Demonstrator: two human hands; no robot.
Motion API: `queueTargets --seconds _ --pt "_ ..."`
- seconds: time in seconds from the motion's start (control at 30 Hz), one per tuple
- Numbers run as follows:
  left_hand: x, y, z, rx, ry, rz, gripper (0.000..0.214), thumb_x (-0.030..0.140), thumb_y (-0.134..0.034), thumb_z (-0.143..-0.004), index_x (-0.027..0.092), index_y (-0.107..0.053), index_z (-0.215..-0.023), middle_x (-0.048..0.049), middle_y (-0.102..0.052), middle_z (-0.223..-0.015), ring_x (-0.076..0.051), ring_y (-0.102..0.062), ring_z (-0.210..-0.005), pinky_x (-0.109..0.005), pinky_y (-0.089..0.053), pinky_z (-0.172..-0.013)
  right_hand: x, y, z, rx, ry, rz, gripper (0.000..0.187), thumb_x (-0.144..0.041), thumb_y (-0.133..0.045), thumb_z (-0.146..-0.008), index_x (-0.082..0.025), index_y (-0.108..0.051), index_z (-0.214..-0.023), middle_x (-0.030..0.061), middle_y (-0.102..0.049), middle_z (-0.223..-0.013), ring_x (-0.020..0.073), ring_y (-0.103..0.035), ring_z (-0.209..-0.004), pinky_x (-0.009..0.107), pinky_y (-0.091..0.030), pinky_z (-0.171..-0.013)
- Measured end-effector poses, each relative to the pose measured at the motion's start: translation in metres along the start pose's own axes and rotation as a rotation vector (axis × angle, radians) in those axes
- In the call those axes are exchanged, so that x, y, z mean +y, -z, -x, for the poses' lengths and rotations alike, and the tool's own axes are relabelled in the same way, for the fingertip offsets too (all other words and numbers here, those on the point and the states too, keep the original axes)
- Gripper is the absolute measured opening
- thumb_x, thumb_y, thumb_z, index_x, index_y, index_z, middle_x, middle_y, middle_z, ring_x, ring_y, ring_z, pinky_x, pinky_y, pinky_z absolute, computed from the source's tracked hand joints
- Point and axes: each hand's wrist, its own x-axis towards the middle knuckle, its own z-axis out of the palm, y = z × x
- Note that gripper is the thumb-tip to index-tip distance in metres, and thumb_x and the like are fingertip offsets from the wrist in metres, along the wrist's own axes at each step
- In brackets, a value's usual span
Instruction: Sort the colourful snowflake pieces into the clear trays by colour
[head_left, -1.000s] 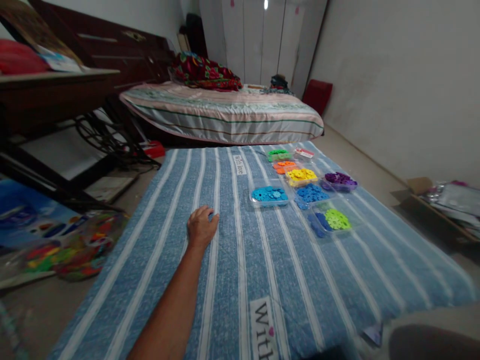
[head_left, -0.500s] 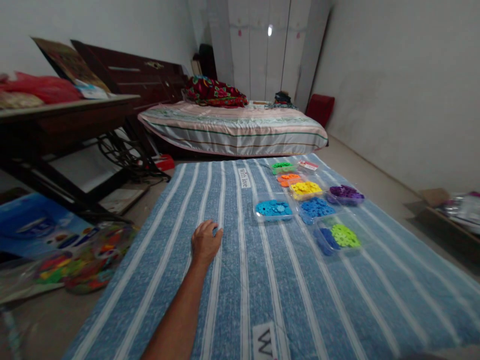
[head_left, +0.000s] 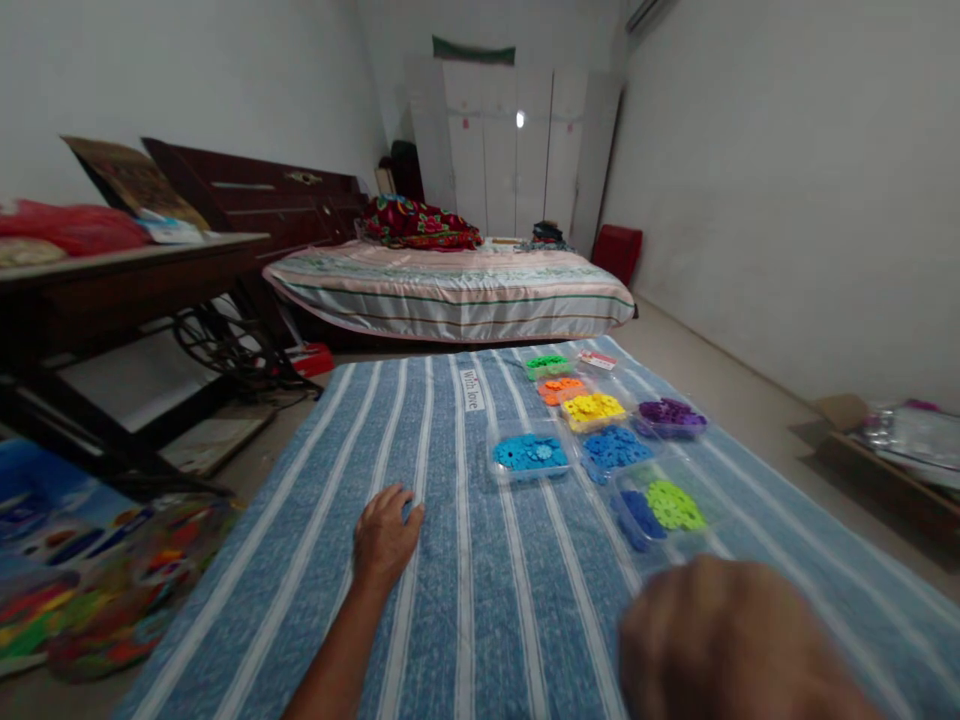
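Observation:
My left hand rests on a blue striped sheet spread on the floor. Its fingers are bent down against the cloth and hold nothing I can see. My right hand fills the lower right, close to the camera and blurred, with its fingers hidden. Beyond it stand clear trays of flat plastic pieces sorted by colour: light blue, dark blue, yellow, orange, green, purple, and one with lime and blue pieces. The light blue tray is nearest my left hand.
A low bed with a striped cover lies behind the sheet, and white wardrobes stand at the back. A dark table is at the left, with colourful toy packaging below it. A cardboard box sits by the right wall.
The view has tilted upward and shifted. My right hand has come into view at the lower right. My left hand stays pressed on the sheet.

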Motion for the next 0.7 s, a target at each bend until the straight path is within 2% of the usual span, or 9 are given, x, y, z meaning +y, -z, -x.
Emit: queueTargets --seconds 0.07,0.13,0.17,0.23,0.33,0.43,0.57,0.7 --pt "-0.002 -0.001 0.000 -0.010 -0.003 -0.011 0.031 0.038 -0.052 -0.087 0.020 -0.073 -0.101 -0.0120 -0.071 -0.127 -0.028 -0.063 -0.123 -0.043 -0.048 -0.108 0.023 0.005 -0.036 0.051 -0.095 -0.014 0.043 -0.064 -0.074 -0.081 -0.021 -0.077 -0.086 0.0038 -0.070 -0.068 0.0159 -0.065 -0.063 0.028 -0.050 -0.062" --pt "-0.004 -0.001 -0.001 -0.022 -0.004 -0.010 0.034 0.039 -0.050 -0.087 0.019 -0.074 -0.102 -0.0136 -0.071 -0.128 -0.029 -0.063 -0.124 -0.044 -0.048 -0.109 0.056 0.005 -0.064 0.230 -0.222 0.031 0.037 -0.055 -0.077 -0.080 -0.018 -0.077 -0.086 0.0002 -0.066 -0.062 0.0119 -0.056 -0.056 0.025 -0.043 -0.056" --pt "-0.005 -0.001 -0.002 -0.028 -0.001 -0.005 0.035 0.040 -0.050 -0.087 0.019 -0.074 -0.102 -0.0143 -0.070 -0.128 -0.030 -0.063 -0.124 -0.045 -0.048 -0.109 0.074 0.004 -0.073 0.293 -0.250 0.083 0.036 -0.053 -0.080 -0.076 -0.017 -0.075 -0.077 -0.0018 -0.060 -0.057 0.0100 -0.050 -0.052 0.023 -0.037 -0.052" --pt "-0.005 0.000 -0.003 -0.038 0.009 0.015 0.036 0.041 -0.051 -0.086 0.019 -0.074 -0.102 -0.0149 -0.070 -0.129 -0.031 -0.062 -0.125 -0.046 -0.048 -0.109 0.108 0.003 -0.082 0.316 -0.309 0.080 0.041 -0.054 -0.082 -0.071 -0.015 -0.071 -0.066 -0.0018 -0.057 -0.053 0.0092 -0.047 -0.050 0.023 -0.033 -0.051" --pt "0.003 0.002 -0.004 -0.066 0.016 0.089 0.037 0.043 -0.054 -0.083 0.019 -0.073 -0.103 -0.0144 -0.071 -0.127 -0.032 -0.063 -0.124 -0.047 -0.048 -0.110 0.142 0.005 -0.079 0.367 -0.344 -0.049 0.049 -0.062 -0.083 -0.065 -0.014 -0.071 -0.066 0.0013 -0.061 -0.053 0.0105 -0.050 -0.050 0.024 -0.035 -0.052" --pt "0.025 0.005 -0.006 -0.140 -0.025 0.242 0.044 0.044 -0.054 -0.083 0.018 -0.070 -0.115 -0.0127 -0.071 -0.129 -0.030 -0.064 -0.124 -0.046 -0.048 -0.111 0.153 0.014 -0.073 0.430 -0.323 -0.190 0.053 -0.064 -0.085 -0.063 -0.013 -0.073 -0.073 0.0040 -0.065 -0.053 0.0114 -0.053 -0.048 0.025 -0.037 -0.053" --pt "0.067 0.005 -0.012 -0.213 -0.108 0.434 0.059 0.041 -0.057 -0.081 0.018 -0.061 -0.135 -0.0108 -0.063 -0.141 -0.027 -0.060 -0.130 -0.044 -0.047 -0.112 0.154 0.026 -0.070 0.359 -0.303 -0.336 0.052 -0.060 -0.086 -0.066 -0.011 -0.075 -0.081 0.0066 -0.070 -0.056 0.0127 -0.058 -0.049 0.024 -0.038 -0.054" --pt "0.101 -0.003 -0.024 -0.313 -0.111 0.556 0.066 0.037 -0.063 -0.077 0.019 -0.058 -0.140 -0.0111 -0.064 -0.138 -0.024 -0.070 -0.106 -0.039 -0.058 -0.093 0.157 0.032 -0.069 0.284 -0.278 -0.390 0.048 -0.056 -0.085 -0.071 -0.011 -0.075 -0.084 0.0081 -0.072 -0.059 0.0137 -0.061 -0.051 0.024 -0.039 -0.053"
